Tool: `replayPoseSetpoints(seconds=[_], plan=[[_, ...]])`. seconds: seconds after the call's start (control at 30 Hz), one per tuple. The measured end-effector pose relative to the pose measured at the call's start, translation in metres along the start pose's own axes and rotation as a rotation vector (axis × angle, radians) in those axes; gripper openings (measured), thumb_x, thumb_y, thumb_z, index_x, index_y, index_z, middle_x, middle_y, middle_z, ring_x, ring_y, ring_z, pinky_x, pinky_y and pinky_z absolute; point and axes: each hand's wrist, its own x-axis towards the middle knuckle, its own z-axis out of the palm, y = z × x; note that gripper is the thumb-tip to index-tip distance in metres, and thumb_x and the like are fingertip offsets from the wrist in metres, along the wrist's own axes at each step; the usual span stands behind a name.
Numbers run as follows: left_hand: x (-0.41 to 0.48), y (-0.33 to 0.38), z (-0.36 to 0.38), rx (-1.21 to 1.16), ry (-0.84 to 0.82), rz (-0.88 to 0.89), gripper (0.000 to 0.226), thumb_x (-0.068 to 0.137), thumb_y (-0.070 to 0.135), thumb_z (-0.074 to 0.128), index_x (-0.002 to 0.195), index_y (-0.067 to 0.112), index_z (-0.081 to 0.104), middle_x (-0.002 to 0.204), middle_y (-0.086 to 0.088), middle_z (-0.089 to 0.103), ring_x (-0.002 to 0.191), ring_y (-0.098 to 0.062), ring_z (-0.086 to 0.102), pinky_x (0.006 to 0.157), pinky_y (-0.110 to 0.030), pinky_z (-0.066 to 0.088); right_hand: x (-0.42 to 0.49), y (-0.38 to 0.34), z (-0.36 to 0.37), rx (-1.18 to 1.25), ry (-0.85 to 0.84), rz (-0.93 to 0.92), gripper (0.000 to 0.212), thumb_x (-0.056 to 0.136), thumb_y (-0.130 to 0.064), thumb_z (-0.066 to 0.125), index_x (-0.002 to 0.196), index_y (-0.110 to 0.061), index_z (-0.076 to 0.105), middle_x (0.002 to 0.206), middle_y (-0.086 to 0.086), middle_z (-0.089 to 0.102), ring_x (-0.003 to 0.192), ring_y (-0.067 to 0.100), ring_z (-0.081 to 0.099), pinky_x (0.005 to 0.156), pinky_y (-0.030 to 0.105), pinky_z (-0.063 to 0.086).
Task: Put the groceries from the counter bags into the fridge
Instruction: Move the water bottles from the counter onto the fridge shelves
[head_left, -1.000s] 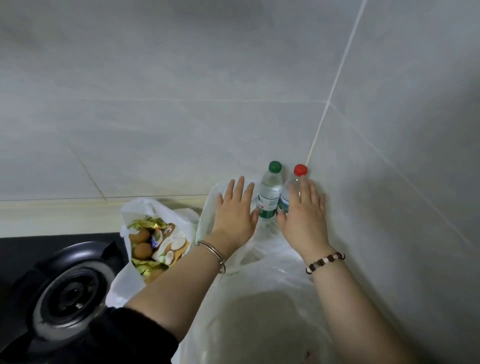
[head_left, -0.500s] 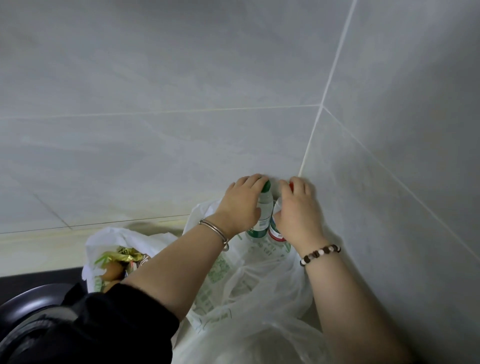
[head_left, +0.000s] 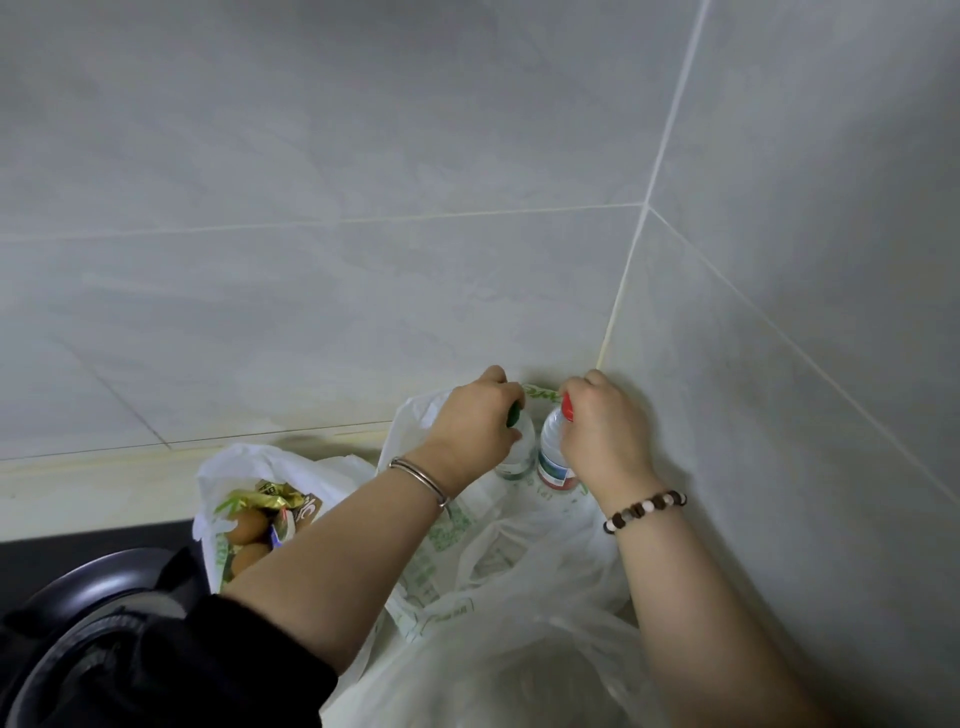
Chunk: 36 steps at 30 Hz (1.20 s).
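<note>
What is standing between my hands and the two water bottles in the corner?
Nothing visible. The left hand grips the green-capped bottle by its top, and the right hand grips the red-capped bottle. The fridge is out of view.

Home kitchen: stove burner (head_left: 93, 577), tiled walls (head_left: 363, 208)

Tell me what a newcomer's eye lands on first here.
In the tiled corner, the left hand grips the green-capped bottle by its top and the right hand the red-capped bottle beside it, both upright in a white plastic bag. Left of them, a second bag shows brown eggs and gold wrappers.
</note>
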Motion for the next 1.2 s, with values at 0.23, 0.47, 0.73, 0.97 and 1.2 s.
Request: replayPoseSetpoints(seconds=[0.23,0.47,0.73,0.97,1.2], plan=[[-0.058,0.005,-0.043,-0.014,0.126,-0.081,0.03,0.076,0.014,0.072,0.106,0.013,0.065,0.107,-0.003,0.055,0.085,-0.03,0.06,0.075,-0.031,0.046,-0.031,-0.036,-0.031,0.035,0.047,-0.044,0.024,0.08,0.003,0.046,0.099,-0.007,0.057,0.102,0.009,0.052,0.089,0.029,0.053,0.063,0.031,0.036],[-0.154,0.012,-0.117,0.06,0.278,-0.154,0.031,0.077,0.014,0.073,0.107,0.013,0.065,0.106,-0.002,0.055,0.085,-0.026,0.059,0.069,-0.023,0.035,-0.091,-0.111,-0.084,0.124,0.091,-0.254,0.024,0.082,0.002,0.051,0.101,-0.01,0.058,0.103,0.006,0.051,0.07,0.024,0.05,0.067,0.035,0.048],[-0.338,0.009,-0.191,0.18,0.451,-0.406,0.028,0.076,0.014,0.073,0.103,0.013,0.066,0.105,-0.001,0.056,0.084,-0.026,0.058,0.066,-0.025,0.036,-0.206,-0.232,-0.114,0.259,0.047,-0.586,0.017,0.083,-0.005,0.053,0.098,-0.011,0.058,0.098,0.005,0.051,0.073,0.026,0.053,0.068,0.038,0.05],[-0.547,0.025,-0.22,0.278,0.545,-0.732,0.023,0.075,0.006,0.065,0.096,0.012,0.069,0.09,0.003,0.051,0.079,-0.022,0.055,0.064,-0.022,0.035,-0.352,-0.338,-0.118,0.41,-0.148,-0.932,0.014,0.086,-0.006,0.055,0.099,-0.01,0.058,0.1,0.004,0.052,0.079,0.023,0.051,0.068,0.031,0.044],[-0.744,0.06,-0.207,0.328,0.606,-1.161,0.022,0.076,0.01,0.069,0.097,0.015,0.069,0.095,0.003,0.055,0.084,-0.018,0.053,0.065,-0.017,0.04,-0.514,-0.418,-0.108,0.493,-0.374,-1.312,0.021,0.087,-0.01,0.059,0.108,-0.012,0.054,0.108,0.003,0.051,0.085,0.021,0.05,0.071,0.028,0.04]])
